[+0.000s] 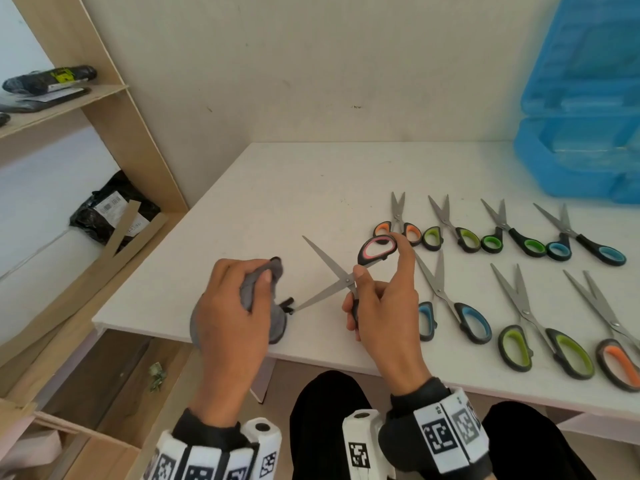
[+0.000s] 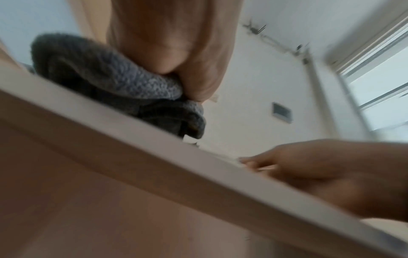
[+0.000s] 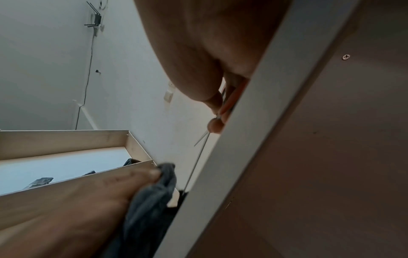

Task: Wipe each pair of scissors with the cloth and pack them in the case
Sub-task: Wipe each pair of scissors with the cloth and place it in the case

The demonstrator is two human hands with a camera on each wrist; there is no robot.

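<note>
Head view: the right hand [image 1: 379, 299] grips a pair of pink-handled scissors [image 1: 341, 271] near the front edge of the white table [image 1: 277, 188], fingers curled round the lower handle while the upper handle loop stands free above the thumb. The blades are spread wide — one points up and to the left, the other runs down-left until its tip meets the gray cloth [image 1: 263, 299]. The left hand [image 1: 232, 306] is clenched on that cloth, bunched at the table's front-left corner, thumb pressed over the fabric. To the right lie seven more scissors in two rows, all with blades slightly parted: four in the back row [image 1: 498, 230] with orange, green, green and blue handles, and three in the front row [image 1: 533, 323] with blue, green and orange handles. A blue plastic case [image 1: 581, 109] stands open at the back-right corner, its lid leaning up against the wall.

Left wrist view: seen from below the table's front edge [image 2: 198, 157], the left hand [image 2: 176, 43] squeezes the knitted gray cloth [image 2: 114, 82] — the right hand [image 2: 331, 174] shows blurred beyond the edge.

Right wrist view: the right hand [image 3: 198, 52] pinches the scissors [image 3: 198, 157], one thin blade reaching down to the cloth [image 3: 150, 200] held by the left hand [image 3: 77, 200].
</note>
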